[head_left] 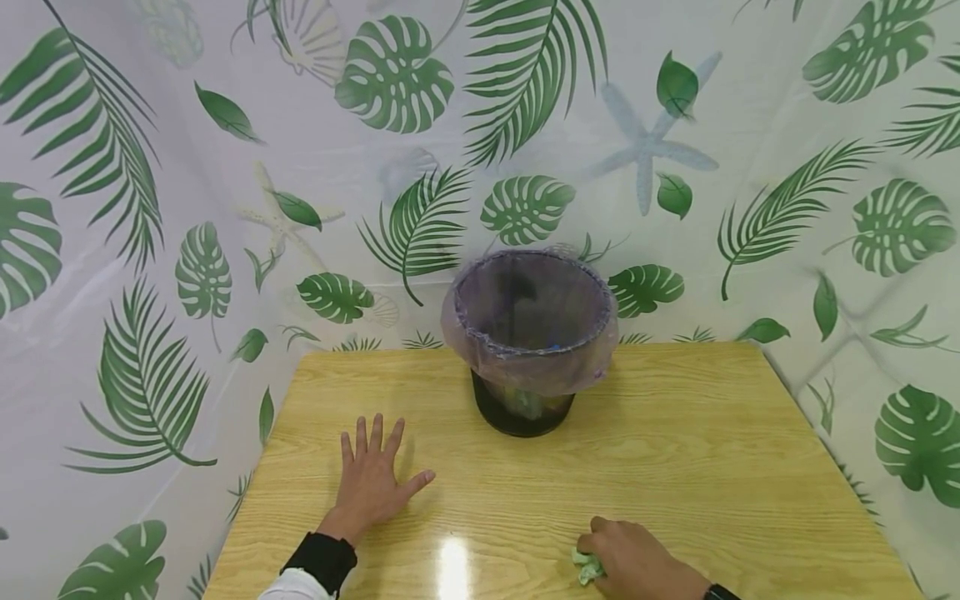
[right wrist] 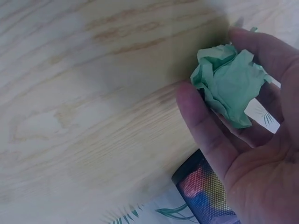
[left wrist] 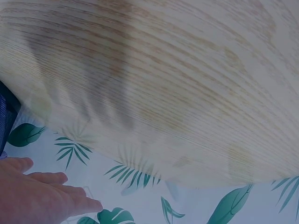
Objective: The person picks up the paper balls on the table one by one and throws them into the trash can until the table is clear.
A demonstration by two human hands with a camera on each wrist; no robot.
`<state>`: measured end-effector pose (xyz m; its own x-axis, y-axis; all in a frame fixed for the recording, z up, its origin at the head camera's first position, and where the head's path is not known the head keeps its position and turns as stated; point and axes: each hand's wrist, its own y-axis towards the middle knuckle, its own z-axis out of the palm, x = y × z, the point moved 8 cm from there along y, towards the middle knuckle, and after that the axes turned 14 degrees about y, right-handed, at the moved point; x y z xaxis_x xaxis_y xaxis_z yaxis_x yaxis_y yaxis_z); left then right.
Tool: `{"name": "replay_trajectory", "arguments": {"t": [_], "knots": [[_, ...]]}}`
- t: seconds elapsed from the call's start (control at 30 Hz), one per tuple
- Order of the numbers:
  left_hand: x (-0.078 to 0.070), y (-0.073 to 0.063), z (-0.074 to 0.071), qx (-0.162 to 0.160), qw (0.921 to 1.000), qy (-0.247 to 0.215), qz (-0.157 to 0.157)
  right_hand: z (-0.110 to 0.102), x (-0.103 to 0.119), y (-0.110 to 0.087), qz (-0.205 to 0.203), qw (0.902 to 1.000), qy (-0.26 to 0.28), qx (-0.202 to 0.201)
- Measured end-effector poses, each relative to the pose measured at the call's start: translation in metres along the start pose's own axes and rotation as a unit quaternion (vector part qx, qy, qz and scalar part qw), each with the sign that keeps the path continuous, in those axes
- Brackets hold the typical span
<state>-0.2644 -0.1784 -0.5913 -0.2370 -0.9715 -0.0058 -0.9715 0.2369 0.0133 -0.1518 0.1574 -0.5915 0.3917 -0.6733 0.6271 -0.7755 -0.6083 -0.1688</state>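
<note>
A crumpled ball of light green paper (right wrist: 231,84) is in my right hand (head_left: 630,554), the thumb and fingers curled round it just over the wooden table. In the head view most of that paper is hidden by the hand. My left hand (head_left: 371,487) is at the table's left side, its fingers straight and spread, with nothing in it. The left wrist view catches only part of this hand (left wrist: 44,196) at the lower left corner.
A dark mesh waste bin (head_left: 525,408) lined with a translucent purple bag (head_left: 528,367) stands at the table's back edge. Colourful contents show through its mesh (right wrist: 205,191). Leaf-patterned sheeting (head_left: 517,100) surrounds the wooden table (head_left: 690,442) at the back and sides.
</note>
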Motion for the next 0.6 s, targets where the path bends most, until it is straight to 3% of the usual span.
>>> {"name": "replay_trajectory", "arguments": {"t": [0.3, 0.6], "knots": [[-0.001, -0.001, 0.000, 0.004, 1.0000, -0.003, 0.000, -0.024, 0.012, 0.004, -0.032, 0.9983, -0.015, -0.047], [-0.002, -0.001, 0.003, -0.007, 1.0000, -0.002, -0.004, -0.075, 0.031, 0.010, -0.048, 0.9955, -0.016, -0.080]]}}
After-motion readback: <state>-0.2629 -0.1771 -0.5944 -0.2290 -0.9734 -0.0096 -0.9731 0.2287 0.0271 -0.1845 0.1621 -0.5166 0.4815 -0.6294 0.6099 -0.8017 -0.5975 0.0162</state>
